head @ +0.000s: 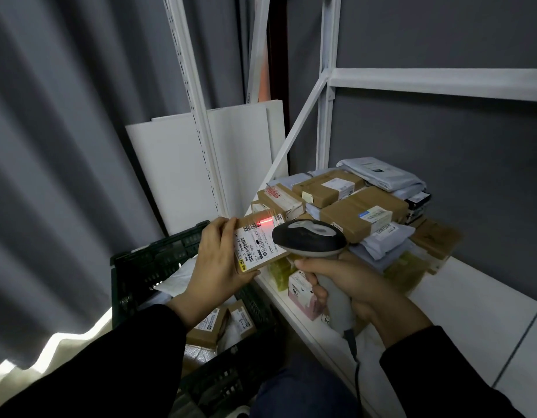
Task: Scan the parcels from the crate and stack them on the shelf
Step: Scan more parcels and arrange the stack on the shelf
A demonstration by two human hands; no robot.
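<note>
A parcel held under the scanner's red light, beside a loaded shelf.

The white shelf [460, 300] fills the right side, with a pile of parcels [360, 206] — brown boxes and grey mailer bags — stacked toward its back corner. Lower left sits the black crate [152, 263], with a few more brown parcels [214, 325] lying inside it. Above the crate's right edge, the left hand [214, 267] grips a small brown parcel [258, 247] by its near end, label side up, a red scan line falling across the label's top. The right hand [351, 285] is wrapped around the handle of the grey scanner [309, 238] — its head sits just over the parcel's right edge.
</note>
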